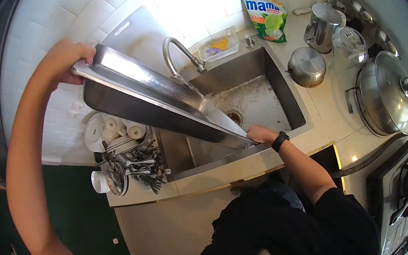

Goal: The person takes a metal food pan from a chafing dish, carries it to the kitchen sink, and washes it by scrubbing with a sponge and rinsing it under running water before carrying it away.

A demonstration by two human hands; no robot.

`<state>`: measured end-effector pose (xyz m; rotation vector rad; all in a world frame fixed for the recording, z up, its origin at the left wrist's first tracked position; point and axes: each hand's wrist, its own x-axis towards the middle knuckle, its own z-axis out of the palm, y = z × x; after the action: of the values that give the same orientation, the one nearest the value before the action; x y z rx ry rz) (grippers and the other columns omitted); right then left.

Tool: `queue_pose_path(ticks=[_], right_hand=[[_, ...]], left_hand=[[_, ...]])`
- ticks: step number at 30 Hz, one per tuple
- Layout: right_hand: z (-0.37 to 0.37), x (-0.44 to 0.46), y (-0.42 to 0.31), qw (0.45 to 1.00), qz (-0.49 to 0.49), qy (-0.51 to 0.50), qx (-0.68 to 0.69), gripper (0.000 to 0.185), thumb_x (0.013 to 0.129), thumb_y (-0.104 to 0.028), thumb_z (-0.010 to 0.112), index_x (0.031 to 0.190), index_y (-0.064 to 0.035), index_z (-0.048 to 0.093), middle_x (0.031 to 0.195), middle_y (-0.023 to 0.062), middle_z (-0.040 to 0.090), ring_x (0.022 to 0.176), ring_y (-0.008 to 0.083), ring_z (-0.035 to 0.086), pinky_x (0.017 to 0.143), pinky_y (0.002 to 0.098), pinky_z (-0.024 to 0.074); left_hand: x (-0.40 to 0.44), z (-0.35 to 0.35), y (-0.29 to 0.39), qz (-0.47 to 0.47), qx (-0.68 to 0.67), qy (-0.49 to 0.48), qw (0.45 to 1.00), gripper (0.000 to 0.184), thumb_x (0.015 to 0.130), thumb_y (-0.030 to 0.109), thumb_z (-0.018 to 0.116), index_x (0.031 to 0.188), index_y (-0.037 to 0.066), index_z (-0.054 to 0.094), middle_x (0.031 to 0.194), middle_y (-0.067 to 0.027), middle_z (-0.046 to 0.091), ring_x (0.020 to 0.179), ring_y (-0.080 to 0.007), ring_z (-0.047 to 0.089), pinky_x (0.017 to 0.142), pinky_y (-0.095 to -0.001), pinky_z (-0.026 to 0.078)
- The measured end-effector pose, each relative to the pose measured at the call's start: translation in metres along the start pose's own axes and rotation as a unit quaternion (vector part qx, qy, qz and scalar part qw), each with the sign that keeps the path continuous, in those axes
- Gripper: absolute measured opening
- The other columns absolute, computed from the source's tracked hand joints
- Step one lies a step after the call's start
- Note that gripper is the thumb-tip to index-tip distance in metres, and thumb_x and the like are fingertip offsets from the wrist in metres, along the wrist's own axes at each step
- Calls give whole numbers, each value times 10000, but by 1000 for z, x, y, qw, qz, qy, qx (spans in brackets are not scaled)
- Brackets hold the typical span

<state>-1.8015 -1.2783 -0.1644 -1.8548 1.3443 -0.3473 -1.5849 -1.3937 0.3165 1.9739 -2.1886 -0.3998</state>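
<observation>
A long, deep stainless steel pan (135, 110) is held tilted over the sink (288, 89), its left end raised high. My left hand (67, 60) is wrapped round the rim at the upper end. With a dark band on the wrist, my right hand (262, 134) grips the lower right end near the front of the sink. The curved faucet (168, 55) is just behind the pan, and water (205, 106) runs down inside the pan toward the lower end. Some of my fingers are hidden behind the rim.
Left of the sink stands a rack of cutlery (142, 165), plates and cups (111, 128). A clear tray (232, 47) and a green detergent pouch (266, 15) are behind. Pots (307, 67) and a large lidded pot (388, 94) line the right counter, above a stove (382, 189).
</observation>
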Motion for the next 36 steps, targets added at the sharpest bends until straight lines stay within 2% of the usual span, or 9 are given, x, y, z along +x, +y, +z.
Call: queue_pose_path(ticks=[6,9,12,17,20,22,25,31,36], right_hand=[[4,6,-5,987,33,-60,145,192,684,-160,492,687,-12,614,623,175,570,602,303,587,556,370,464],[-14,-8,-2,985,-157,-14,-73,191,684,-160,477,675,-18,604,641,185,562,607,323,576,550,397,454],[-28,-19,12,960,-246,37,-126,187,686,-154,465,650,-19,589,659,193,558,624,337,565,571,412,446],[-87,-75,-9,982,-173,-46,-59,195,684,-141,454,638,14,563,696,220,548,675,360,544,607,419,426],[-99,-96,-5,997,-59,-51,-1,207,693,-136,436,637,30,547,706,228,542,688,376,530,617,415,420],[-102,-107,-1,992,81,-31,93,220,710,-142,411,688,32,544,750,239,542,721,392,522,649,413,425],[-114,-116,1,998,63,-17,25,229,718,-156,419,768,24,553,818,244,547,768,392,528,687,419,425],[-115,-129,11,980,193,45,17,274,726,-160,436,897,30,536,859,255,559,841,400,530,725,420,420],[-128,-131,7,969,242,-41,-2,310,706,-154,456,909,71,520,848,268,567,818,392,555,697,405,440]], left_hand=[[-4,-12,19,14,33,10,999,171,555,252,560,572,93,501,627,-33,499,549,-116,531,483,-273,498],[-16,-28,15,-59,60,12,996,181,574,278,560,582,106,502,658,-21,499,581,-104,534,480,-263,492],[-36,-35,-2,-82,1,39,996,188,643,296,527,598,116,502,577,2,489,473,-74,496,430,-218,469],[-76,-43,-29,-119,-80,78,987,177,655,279,550,660,106,513,589,18,461,498,-65,477,405,-190,408],[-103,-37,-57,-199,-103,66,972,142,640,209,551,709,88,525,682,3,480,663,-108,448,587,-242,352],[-119,-15,-68,-189,-120,98,970,162,633,230,569,630,75,521,582,17,460,508,-77,422,464,-219,318],[-146,10,-92,-200,-137,83,967,131,637,182,551,573,85,492,549,37,441,464,-49,367,430,-214,260],[-188,64,-98,-215,-244,83,942,182,603,61,561,515,96,406,495,75,353,431,-8,281,398,-199,181],[-207,83,-100,-217,-296,101,925,208,606,30,561,524,95,381,486,84,347,413,4,266,387,-187,172]])
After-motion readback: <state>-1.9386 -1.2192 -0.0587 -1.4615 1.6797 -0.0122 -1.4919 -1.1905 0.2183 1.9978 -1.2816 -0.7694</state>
